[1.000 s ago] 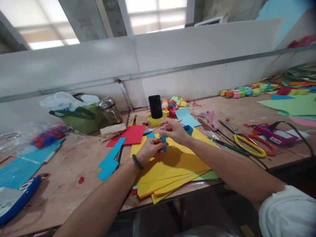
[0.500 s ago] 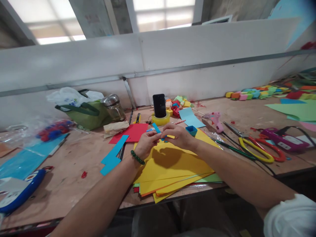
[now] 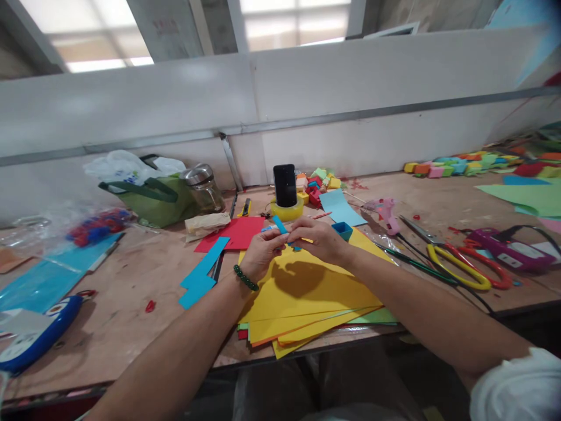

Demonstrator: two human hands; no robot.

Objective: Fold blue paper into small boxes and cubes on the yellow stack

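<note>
Between my two hands, over a stack of yellow paper (image 3: 307,298), is a narrow blue paper strip (image 3: 279,224). My left hand (image 3: 263,251), with a green bead bracelet at the wrist, pinches the strip from the left. Fingers of my right hand (image 3: 322,241) close on the same piece from the right, and a bit of blue shows below the fingertips. A small open blue paper box (image 3: 342,230) stands just beyond my right hand. Left of my left wrist lie cut blue paper pieces (image 3: 204,272), and red paper (image 3: 234,233) lies behind them.
A phone (image 3: 284,186) stands in a yellow tape roll (image 3: 287,209). To the right lie a pink glue gun (image 3: 385,213), large scissors (image 3: 460,266) and a purple device (image 3: 511,248). A green bag (image 3: 153,202) and glass jar (image 3: 205,190) stand at the back left.
Both hands stay together on the blue strip, with slight finger movement. The whole view has shifted a little; the things on the table look unmoved.
</note>
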